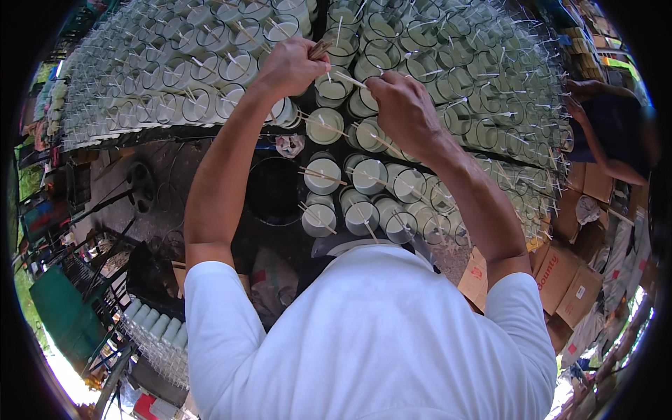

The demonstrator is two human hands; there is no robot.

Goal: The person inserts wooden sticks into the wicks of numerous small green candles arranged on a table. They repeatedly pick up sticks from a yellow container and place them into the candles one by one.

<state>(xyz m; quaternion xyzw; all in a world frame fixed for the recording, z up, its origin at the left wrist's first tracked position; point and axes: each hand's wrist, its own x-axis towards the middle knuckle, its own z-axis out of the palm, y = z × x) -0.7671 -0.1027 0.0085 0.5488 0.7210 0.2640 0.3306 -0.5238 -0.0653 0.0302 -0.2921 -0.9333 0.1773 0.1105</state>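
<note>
Rows of glass jars filled with pale wax (325,126) cover the table, many with thin wooden sticks laid across their rims. My left hand (288,66) is closed round a small bundle of wooden sticks (320,49) above the jars at the far middle. To its right, my right hand (404,105) pinches the end of a pale wooden stick (350,80), which lies slantwise over a wax-filled jar (332,89). The stick's other end points toward my left hand. My right fingertips are partly hidden behind the hand.
Near me stand more jars with paired sticks (322,175). A dark round tub (274,192) is left of them. Cardboard boxes (567,280) are stacked at the right, where another person (609,129) stands. More white candles (157,325) sit at the lower left.
</note>
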